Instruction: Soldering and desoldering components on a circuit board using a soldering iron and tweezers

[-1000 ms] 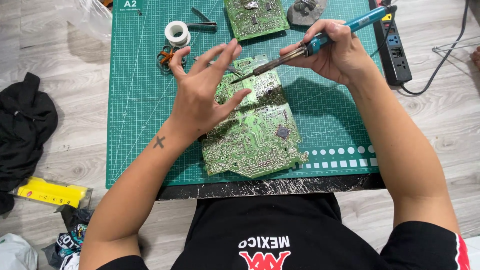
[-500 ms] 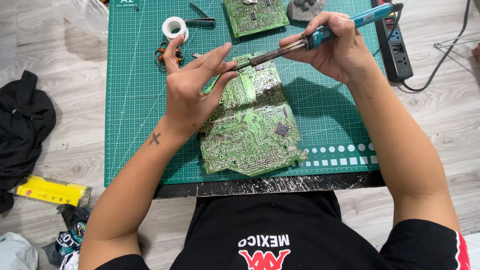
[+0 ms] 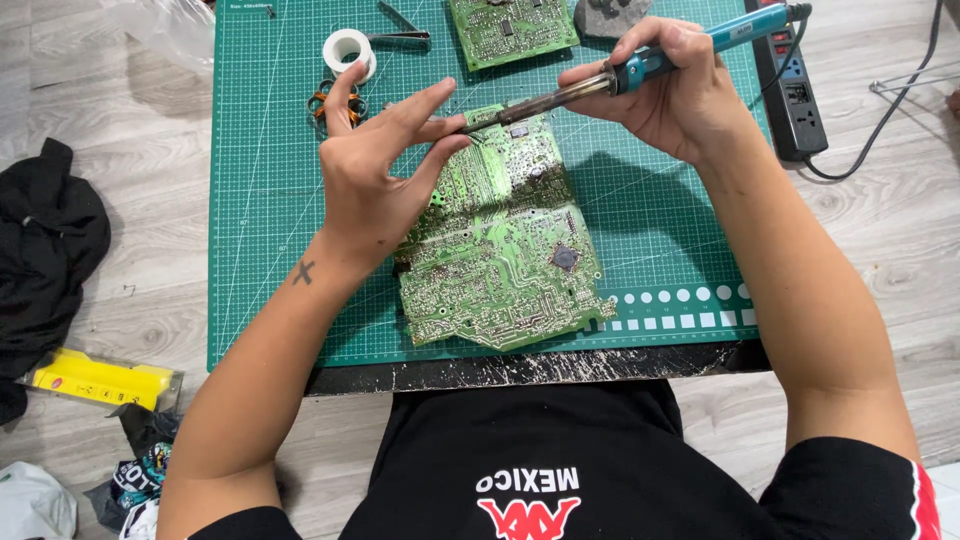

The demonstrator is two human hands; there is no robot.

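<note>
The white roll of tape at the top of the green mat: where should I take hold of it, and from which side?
Judging by its pose, grip the white tape roll from above, across its outer rim. It lies flat with its hole up, and the green cutting mat is bare to its left; tweezers crowd its right side.
</note>
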